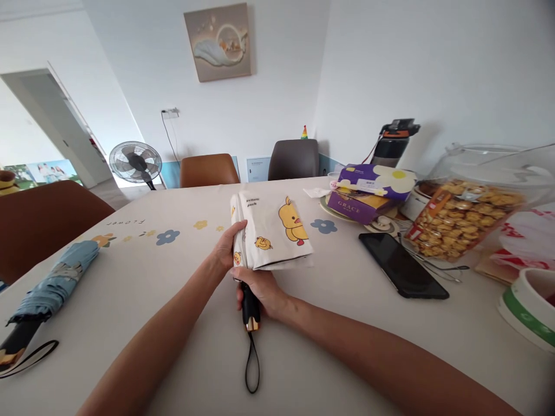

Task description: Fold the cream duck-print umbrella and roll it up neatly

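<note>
In the middle of the head view is a folded white umbrella point(269, 231) printed with yellow ducks, its loose cloth spread out to the right. My left hand point(226, 245) is closed on the left side of the bunched cloth, thumb on top. Lower down, my right hand point(262, 290) wraps round the top of the black handle, just under the cloth; most of its fingers are hidden. The handle points toward me, with a gold tip and a black wrist strap point(252, 370) hanging from its end.
A folded light-blue umbrella point(60, 283) lies at the left of the table point(195, 358). On the right are a black phone point(401, 263), a purple tissue pack point(375, 180), a clear jar of snacks point(468, 208) and a white-green paper roll or tub point(529, 309). Chairs point(208, 169) stand behind.
</note>
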`<state>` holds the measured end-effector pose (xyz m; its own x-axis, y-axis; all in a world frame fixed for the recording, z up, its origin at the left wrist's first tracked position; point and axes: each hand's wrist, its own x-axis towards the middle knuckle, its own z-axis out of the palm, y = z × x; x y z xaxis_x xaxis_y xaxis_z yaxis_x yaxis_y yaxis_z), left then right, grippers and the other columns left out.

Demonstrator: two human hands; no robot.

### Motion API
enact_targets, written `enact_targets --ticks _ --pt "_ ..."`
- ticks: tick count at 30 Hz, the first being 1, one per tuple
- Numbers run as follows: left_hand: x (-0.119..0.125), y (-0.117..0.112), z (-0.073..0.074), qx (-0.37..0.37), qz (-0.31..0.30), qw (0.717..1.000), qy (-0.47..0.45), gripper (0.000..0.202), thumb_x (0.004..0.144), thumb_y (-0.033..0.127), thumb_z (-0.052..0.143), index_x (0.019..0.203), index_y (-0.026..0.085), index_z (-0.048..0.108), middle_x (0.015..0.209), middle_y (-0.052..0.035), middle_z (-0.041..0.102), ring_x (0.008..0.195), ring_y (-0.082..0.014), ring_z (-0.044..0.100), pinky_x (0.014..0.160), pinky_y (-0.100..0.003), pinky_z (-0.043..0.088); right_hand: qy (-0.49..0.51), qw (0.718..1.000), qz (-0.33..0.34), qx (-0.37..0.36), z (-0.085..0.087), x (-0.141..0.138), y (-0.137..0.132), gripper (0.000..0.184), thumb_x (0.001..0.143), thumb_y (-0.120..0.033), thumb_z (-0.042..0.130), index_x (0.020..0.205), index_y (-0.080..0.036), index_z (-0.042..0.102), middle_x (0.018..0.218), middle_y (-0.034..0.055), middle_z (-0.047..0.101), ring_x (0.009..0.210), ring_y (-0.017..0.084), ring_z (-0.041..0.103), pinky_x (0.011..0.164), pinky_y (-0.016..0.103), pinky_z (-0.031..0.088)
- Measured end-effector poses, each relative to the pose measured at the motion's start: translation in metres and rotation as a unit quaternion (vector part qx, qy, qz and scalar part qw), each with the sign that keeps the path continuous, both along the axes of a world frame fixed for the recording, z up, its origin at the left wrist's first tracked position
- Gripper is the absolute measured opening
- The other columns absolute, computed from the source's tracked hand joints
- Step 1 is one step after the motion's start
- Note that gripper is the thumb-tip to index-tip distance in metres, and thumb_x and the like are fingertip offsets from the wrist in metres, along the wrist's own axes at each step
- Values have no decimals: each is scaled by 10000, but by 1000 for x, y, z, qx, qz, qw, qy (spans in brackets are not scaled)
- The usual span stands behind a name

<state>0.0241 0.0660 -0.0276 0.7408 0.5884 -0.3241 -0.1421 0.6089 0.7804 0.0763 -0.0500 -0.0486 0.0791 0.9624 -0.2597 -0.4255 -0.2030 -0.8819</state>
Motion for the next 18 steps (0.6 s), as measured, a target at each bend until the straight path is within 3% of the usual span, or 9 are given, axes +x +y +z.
enact_targets --ticks 5,9,12,14,16,18 --pt "2 3 -14 -53 27 998 12 486 678 443 606 1045 124 599 814 -108 696 790 -294 658 749 -423 523 102 994 38 -13 4 7 1 269 673 -291 648 874 -165 521 731 10 586 555 147 598 434 292 512" --pt "2 2 -15 -27 24 999 1 473 679 467 611 1011 131 604 798 -110 688 770 -284 653 727 -408 522 63 993 80 -55 5 12 1 134 708 -272 576 751 -165 508 531 -36 503 403 92 488 364 205 410" --pt "3 9 -18 53 79 994 51 449 663 441 650 970 119 593 807 -126 671 803 -279 640 721 -383 509 74 991 83 -67 0 15 5 141 719 -263 550 660 -172 460 467 -66 417 360 58 394 363 183 379" --pt "2 14 -18 157 177 962 135 469 626 404 700 980 125 569 902 -138 650 911 -288 611 773 -377 481 108 990 78 -56 -4 17 10 134 717 -246 555 663 -170 458 504 -67 423 377 46 378 384 179 393" --pt "0 17 -13 292 290 888 207 502 612 357 722 1032 151 539 1082 -147 591 1089 -297 522 889 -383 415 139 985 87 -53 -6 19 14 119 714 -219 565 678 -165 465 544 -63 437 394 39 374 402 180 407" --pt "-1 14 -3 411 339 815 226 476 648 314 693 1075 189 524 1220 -130 512 1199 -286 423 981 -391 331 160 981 98 -57 -6 21 16 117 705 -184 580 690 -162 466 580 -57 452 412 37 384 414 183 419"
